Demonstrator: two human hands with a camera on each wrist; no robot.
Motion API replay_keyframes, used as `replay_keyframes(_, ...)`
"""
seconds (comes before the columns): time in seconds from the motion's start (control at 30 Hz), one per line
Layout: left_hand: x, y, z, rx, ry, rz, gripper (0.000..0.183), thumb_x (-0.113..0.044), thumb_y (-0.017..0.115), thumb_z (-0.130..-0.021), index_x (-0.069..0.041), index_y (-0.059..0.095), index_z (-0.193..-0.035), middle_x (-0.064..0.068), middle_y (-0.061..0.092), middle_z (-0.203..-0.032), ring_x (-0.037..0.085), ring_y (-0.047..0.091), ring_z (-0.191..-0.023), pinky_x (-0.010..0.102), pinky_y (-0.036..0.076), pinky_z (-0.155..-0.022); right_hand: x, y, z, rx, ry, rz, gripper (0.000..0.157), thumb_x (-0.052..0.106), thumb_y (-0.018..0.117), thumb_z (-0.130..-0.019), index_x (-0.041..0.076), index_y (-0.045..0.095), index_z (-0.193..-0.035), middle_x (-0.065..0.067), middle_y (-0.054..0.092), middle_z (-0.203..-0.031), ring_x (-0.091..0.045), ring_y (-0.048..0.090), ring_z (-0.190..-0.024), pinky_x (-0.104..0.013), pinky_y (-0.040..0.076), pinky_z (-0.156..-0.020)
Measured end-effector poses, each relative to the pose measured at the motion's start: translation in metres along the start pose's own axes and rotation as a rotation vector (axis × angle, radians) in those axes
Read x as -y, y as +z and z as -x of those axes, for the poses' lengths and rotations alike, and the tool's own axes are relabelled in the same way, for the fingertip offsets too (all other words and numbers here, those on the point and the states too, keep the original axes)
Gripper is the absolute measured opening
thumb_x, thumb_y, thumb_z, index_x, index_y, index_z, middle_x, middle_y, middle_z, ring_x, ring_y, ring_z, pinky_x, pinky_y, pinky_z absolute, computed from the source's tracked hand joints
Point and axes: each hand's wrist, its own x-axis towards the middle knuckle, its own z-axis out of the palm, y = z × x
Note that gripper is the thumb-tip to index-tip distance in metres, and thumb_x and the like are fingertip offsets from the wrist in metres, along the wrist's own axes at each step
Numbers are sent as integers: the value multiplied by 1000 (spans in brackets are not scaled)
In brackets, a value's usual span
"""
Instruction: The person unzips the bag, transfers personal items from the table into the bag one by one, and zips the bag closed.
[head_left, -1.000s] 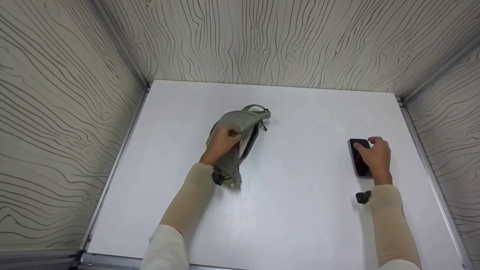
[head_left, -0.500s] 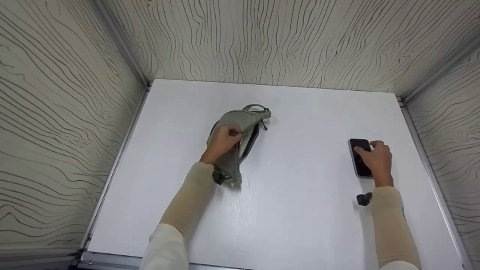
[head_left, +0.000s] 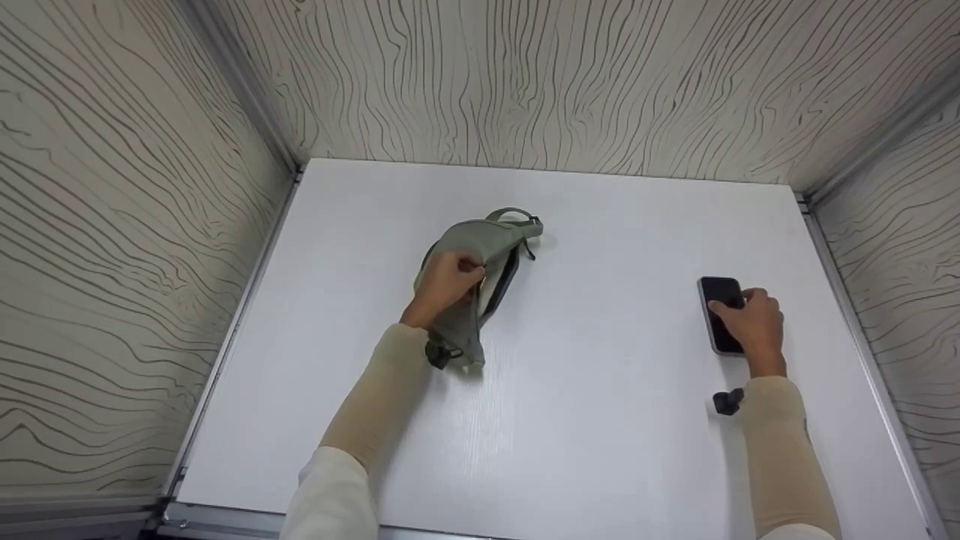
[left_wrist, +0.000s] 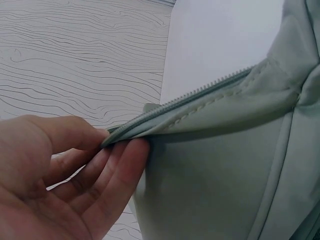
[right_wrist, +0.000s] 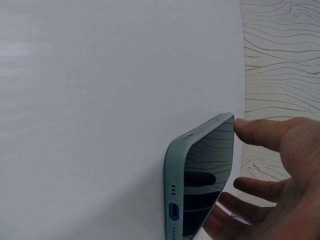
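A grey-green fabric bag [head_left: 474,238] lies left of the table's middle with its zipped mouth gaping. Thumb and fingers of my left hand [head_left: 441,285] pinch the zipper edge [left_wrist: 185,102] and hold it up, as the left wrist view shows closely. Far to the right, a smartphone [head_left: 721,289] in a pale case lies screen up. My right hand [head_left: 757,324] is over the phone's right side, thumb above the dark screen and fingers beside the right edge. In the right wrist view the thumb's reflection shows on the screen [right_wrist: 210,160]; no firm grip is visible.
A white tabletop [head_left: 600,420] carries both things. Wood-patterned panels [head_left: 480,82] enclose it at the back and sides, with metal rails [head_left: 225,360] along the edges. A small black device [head_left: 727,402] sits at the right wrist.
My right hand has drawn slightly back toward me over the phone, its fingers moving down along the right edge. The left hand and bag stay put.
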Motion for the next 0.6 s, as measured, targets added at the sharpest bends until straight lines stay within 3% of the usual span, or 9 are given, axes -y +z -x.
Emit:
replay_keyframes(0.37, 0, 0, 0, -3, 20, 5, 13, -6, 68, -99, 2, 75, -106, 17, 75, -100, 16, 66, -77, 26, 57, -60, -1, 0, 2, 7, 32, 43, 86, 41, 64, -102, -23, 33, -151, -49, 41, -146, -62, 39, -137, -69, 41, -113)
replay_keyframes(0.6, 2, 1, -1, -2, 27, 23, 13, -6, 67, -98, 2, 74, -105, 16, 74, -96, 13, 65, -71, 25, 57, -58, 0, 2, 4, -4, 39, 49, 85, 43, 59, -104, -25, 35, -149, -49, 43, -143, -62, 40, -136, -68, 42, -112)
